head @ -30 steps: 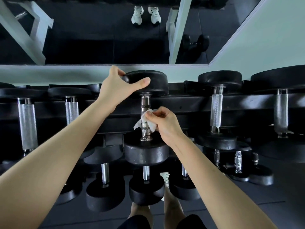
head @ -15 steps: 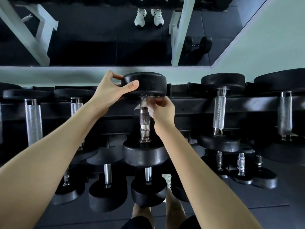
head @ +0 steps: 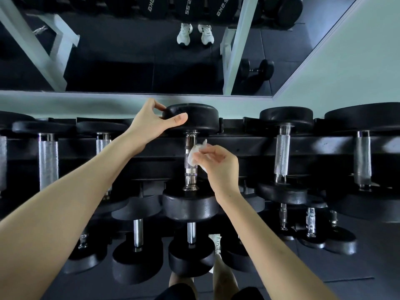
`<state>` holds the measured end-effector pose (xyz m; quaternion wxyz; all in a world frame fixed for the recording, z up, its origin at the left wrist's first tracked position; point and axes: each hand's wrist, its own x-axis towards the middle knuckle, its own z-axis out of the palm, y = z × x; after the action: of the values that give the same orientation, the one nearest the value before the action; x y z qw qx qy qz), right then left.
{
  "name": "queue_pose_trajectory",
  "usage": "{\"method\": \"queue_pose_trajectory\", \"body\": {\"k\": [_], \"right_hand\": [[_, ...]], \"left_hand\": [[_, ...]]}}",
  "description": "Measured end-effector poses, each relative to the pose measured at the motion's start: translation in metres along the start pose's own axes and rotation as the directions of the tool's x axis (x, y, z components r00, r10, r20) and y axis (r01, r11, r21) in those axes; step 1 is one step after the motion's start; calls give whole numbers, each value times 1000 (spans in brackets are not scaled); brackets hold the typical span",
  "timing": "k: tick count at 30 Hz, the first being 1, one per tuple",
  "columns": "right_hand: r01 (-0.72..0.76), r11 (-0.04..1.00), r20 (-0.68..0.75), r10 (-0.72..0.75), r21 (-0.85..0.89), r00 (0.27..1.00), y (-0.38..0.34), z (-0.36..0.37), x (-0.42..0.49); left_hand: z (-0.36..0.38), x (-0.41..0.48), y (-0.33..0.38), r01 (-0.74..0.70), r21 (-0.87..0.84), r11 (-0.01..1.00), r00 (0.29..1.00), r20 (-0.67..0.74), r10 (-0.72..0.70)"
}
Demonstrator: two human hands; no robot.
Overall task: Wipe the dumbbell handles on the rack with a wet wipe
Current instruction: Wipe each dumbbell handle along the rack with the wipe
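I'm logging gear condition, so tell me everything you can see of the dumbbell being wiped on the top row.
The dumbbell lies on the top row of the rack, pointing away from the camera. Two round black heads, rubbery-looking, join a shiny metal handle with a knurled middle. The left-hand grip holds the far head's rim; the right-hand grip pinches a white wet wipe against the handle.

Matte black on the dumbbell head point(head: 190, 118) and the rack point(head: 249, 146). The handle point(head: 191, 169) is bright chrome silver, with fine knurled cross-hatch on its middle band and smooth ends. The wet wipe point(head: 192, 155) is white, the wall point(head: 346, 72) pale mint green, the floor point(head: 378, 267) dark grey. The mirrored shoes point(head: 184, 34) are white.
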<state>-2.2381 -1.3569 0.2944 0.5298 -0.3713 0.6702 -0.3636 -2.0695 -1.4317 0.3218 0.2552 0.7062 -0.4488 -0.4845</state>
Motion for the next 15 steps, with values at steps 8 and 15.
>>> {"method": "queue_pose_trajectory", "body": {"k": [8, 15], "right_hand": [[110, 990, -59, -116, -93, 992, -14, 3, -13], [-296, 814, 282, 171, 500, 944, -23, -26, -17]], "left_hand": [[12, -42, -1, -131, 164, 978, 939, -295, 175], [17, -71, -23, 78, -332, 940, 993, 112, -43]]}}
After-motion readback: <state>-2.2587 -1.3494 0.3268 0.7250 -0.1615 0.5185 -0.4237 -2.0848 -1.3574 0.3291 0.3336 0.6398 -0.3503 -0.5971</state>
